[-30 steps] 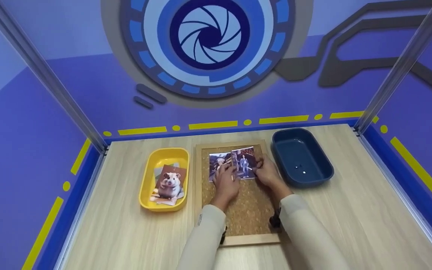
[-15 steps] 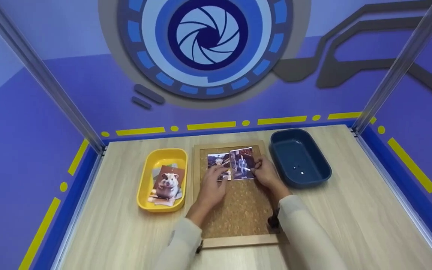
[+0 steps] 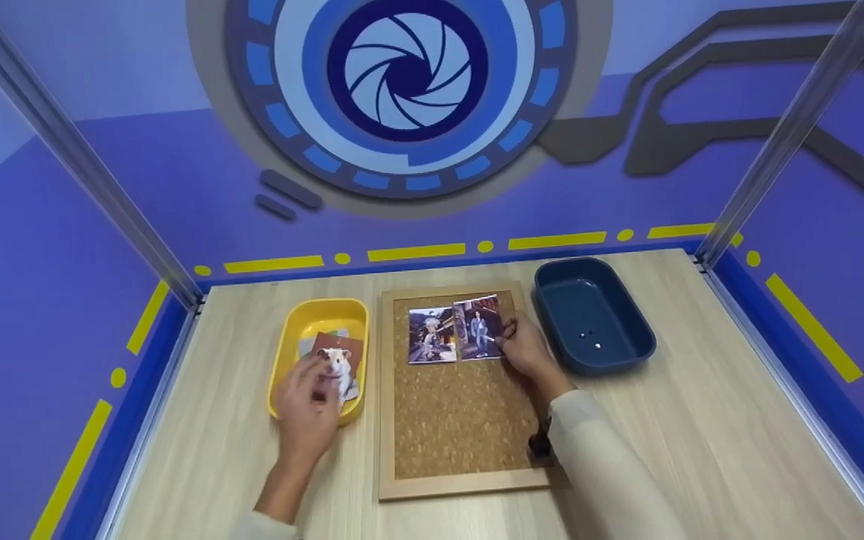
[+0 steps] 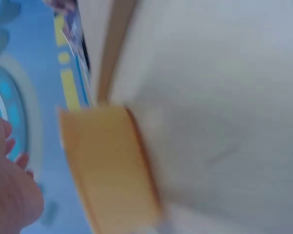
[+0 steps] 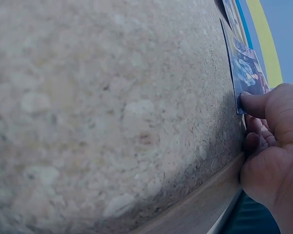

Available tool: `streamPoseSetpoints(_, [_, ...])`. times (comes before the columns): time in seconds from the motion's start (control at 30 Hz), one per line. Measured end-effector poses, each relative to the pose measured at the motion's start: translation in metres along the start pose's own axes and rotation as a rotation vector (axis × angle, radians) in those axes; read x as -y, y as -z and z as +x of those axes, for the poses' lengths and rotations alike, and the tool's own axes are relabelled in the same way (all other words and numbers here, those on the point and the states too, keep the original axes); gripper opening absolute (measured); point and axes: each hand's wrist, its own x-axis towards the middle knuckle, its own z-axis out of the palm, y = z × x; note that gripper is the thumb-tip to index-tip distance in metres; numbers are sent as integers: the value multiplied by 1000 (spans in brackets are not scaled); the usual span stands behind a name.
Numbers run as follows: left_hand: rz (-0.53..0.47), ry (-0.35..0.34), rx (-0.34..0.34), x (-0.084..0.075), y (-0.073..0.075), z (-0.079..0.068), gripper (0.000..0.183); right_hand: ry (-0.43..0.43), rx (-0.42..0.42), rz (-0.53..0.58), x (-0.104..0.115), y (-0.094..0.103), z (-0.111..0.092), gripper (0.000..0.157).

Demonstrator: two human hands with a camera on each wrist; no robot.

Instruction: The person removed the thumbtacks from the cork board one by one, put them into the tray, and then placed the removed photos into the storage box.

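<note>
A purple-blue wall rose behind a pale wooden table, a great round emblem looming over the lot. And there, in the middle, lay a corkboard in its wooden frame, two pictures up near its far end!

The right hand had the right-hand photo by its near right corner, thumb on the face, other fingers bent in behind: a neat pinch. The photo lay on the cork, just to the left of those knuckles, stretching away from the fingertips. Over on the other side, the left hand was above the yellow tray, fingers loose and softly bent, in front of a hamster picture; whether they touched it, I could not tell.

Now the look of them: the pinched photo showed a standing figure in pale blue against a dark, reddish street. Close by its left edge lay the left-hand photo, with a figure in a white headdress. The hamster, white and brown on russet, topped other cards in the tray. Beyond the right hand, a dark blue tray held small shiny bits.
</note>
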Motion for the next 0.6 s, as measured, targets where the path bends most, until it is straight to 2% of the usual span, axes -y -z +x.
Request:
streamPoseSetpoints(0.07, [46,121,38,14,14,-3,44,8,-5,6,0,-2,1,22])
streamPoseSetpoints(0.17, [141,298,194,30,28,-5,64,23,-20,8,-1,-3,2,22])
streamPoseSetpoints(0.23, [179,383,300,39,31,-6,75,33,-30,9,-2,-3,3,23])
streamPoseSetpoints(0.3, [155,450,352,47,32,-6,82,38,-40,5,-3,-3,2,23])
streamPoseSetpoints(0.47, [-24,568,391,59,32,-9,93,37,-47,-5,-1,-2,1,22])
streamPoseSetpoints(0.6, [-94,591,374,65,32,-12,97,27,-39,-6,1,-3,-1,20])
